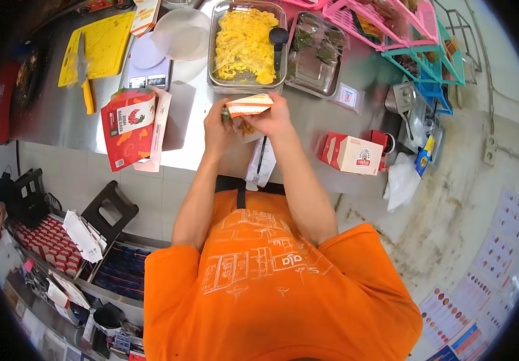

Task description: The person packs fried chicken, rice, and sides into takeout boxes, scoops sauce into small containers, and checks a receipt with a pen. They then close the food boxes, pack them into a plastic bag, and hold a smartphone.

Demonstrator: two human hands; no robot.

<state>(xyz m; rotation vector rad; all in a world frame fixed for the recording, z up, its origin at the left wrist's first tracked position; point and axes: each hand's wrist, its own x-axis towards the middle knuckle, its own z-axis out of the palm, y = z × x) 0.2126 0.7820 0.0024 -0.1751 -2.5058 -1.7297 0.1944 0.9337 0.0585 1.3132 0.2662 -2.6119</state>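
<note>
Both my hands are closed round a small orange-and-white box (250, 105) at the counter's front edge, below the glass dish. My left hand (217, 129) grips its left side, and my right hand (276, 115) grips its right side. Some brownish food shows between my hands, partly hidden by them. The glass dish (212, 57) holds yellow pieces that look like egg, with a black spoon (278, 37) at its right. Just below my hands lies a white paper slip with a black pen (262, 157).
Left are a red box (128, 129), a scale (149, 66) and a yellow board (106, 39) with a knife (82, 66). Right are a metal tray (316, 75), a red-and-white box (356, 154) and pink baskets (362, 21). A person (1, 195) is at far left.
</note>
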